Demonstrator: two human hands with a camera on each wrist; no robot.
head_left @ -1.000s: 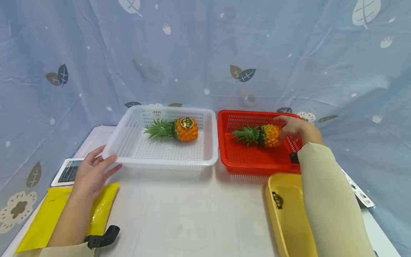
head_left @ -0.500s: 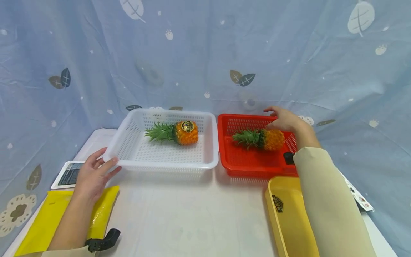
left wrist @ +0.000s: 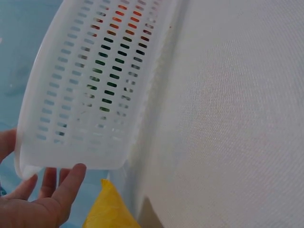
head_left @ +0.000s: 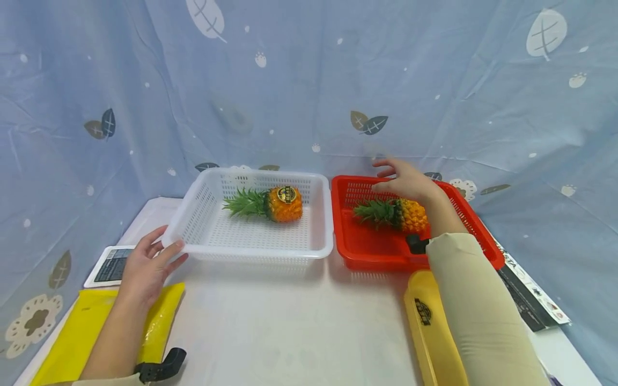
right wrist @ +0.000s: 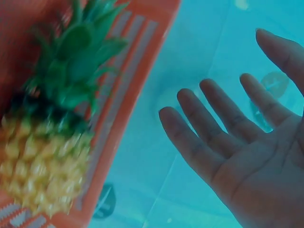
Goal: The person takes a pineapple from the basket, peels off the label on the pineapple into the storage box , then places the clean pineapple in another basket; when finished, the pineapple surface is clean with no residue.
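My left hand holds the near left corner of a white plastic basket, its fingers around the rim there. Inside lies a pineapple with a black and gold sticker, its green leaves pointing left. Over the back of a red basket hovers my right hand, fingers spread and holding nothing. Beneath my wrist, a second pineapple lies in the red basket, partly covered by the arm. The right wrist view shows this pineapple apart from the open palm.
A yellow tray with a black sticker stands at the near right, partly behind my sleeve. Yellow packaging lies under my left forearm, beside a white pack with a dark label. A patterned blue curtain hangs behind the baskets.
My right hand has come off the pineapple in the red basket and moved up and left, its fingers spreading. The left hand keeps its place at the white basket's corner.
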